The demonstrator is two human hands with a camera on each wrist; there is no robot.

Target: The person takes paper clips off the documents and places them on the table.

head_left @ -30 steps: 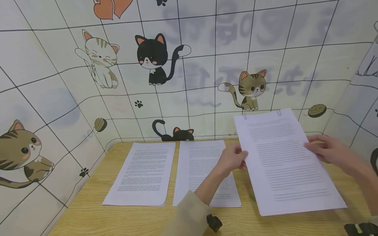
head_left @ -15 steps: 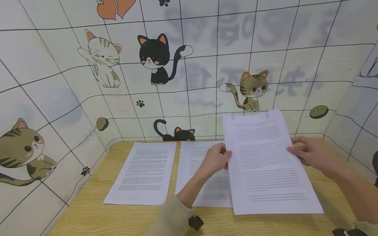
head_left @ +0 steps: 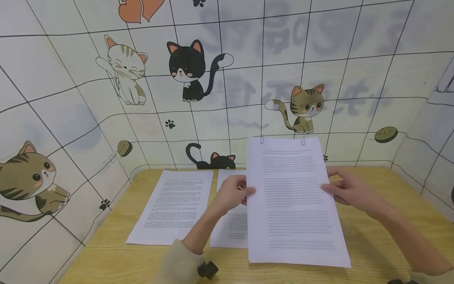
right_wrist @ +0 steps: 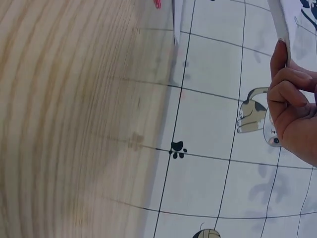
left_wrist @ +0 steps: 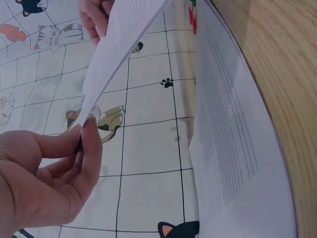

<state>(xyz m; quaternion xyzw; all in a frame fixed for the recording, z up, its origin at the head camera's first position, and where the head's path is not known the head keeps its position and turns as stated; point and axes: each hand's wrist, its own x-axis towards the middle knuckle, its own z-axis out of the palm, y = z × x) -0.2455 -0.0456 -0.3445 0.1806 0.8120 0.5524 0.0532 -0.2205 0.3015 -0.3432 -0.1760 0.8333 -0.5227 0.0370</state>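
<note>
A stack of printed paper sheets (head_left: 292,197) is held up above the table, tilted toward the head camera. Two paper clips (head_left: 303,141) sit along its top edge. My left hand (head_left: 232,192) pinches the stack's left edge between thumb and fingers. On the opposite edge, my right hand (head_left: 349,189) pinches the sheets at about the same height. The left wrist view shows the stack (left_wrist: 116,44) edge-on, with the left thumb and fingers on its border. Behind the held stack, a second printed stack (head_left: 234,232) lies flat, partly covered in the head view.
Another printed stack (head_left: 173,205) lies flat at the left of the wooden table (head_left: 372,236). Red clips (left_wrist: 192,20) show beside the flat paper in the left wrist view. A wall covering with cartoon cats (head_left: 241,126) rises at the table's back.
Both hands have carried the clipped paper stack leftward, and it has turned more upright. It now covers more of the middle stack. The flat stacks have stayed on the table.
</note>
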